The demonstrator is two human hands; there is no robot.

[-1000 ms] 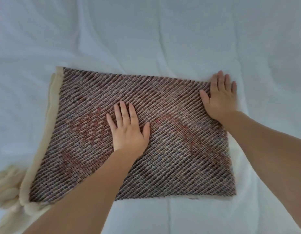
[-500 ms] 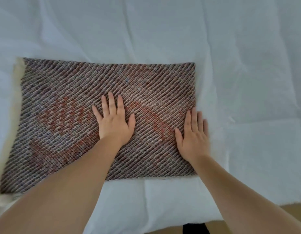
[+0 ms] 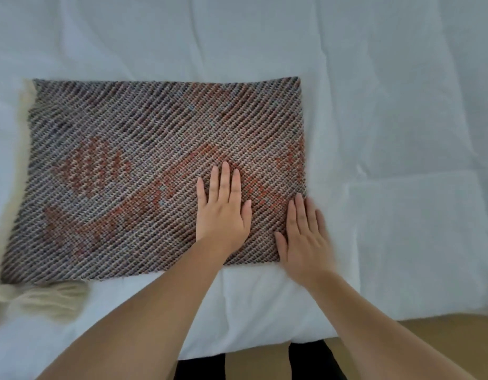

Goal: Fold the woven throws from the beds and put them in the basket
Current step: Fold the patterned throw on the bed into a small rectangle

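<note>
A woven throw [image 3: 144, 160] in grey, cream and rust lies folded into a flat rectangle on the white bed [image 3: 374, 105]. Cream tassels [image 3: 42, 297] stick out along its left edge and near its front left corner. My left hand [image 3: 223, 209] rests flat on the throw, right of its middle, fingers straight. My right hand [image 3: 306, 239] lies flat across the throw's front right corner, partly on the sheet, fingers straight. No basket is in view.
The bed's front edge runs across the lower right, with a tan wooden floor [image 3: 429, 338] below it. Dark legs [image 3: 314, 360] show between my forearms at the bottom. White bedding surrounds the throw on the far and right sides.
My right hand has slid from the throw's far right corner down its right edge to the front right corner. My left hand has moved right along the throw. The view has shifted.
</note>
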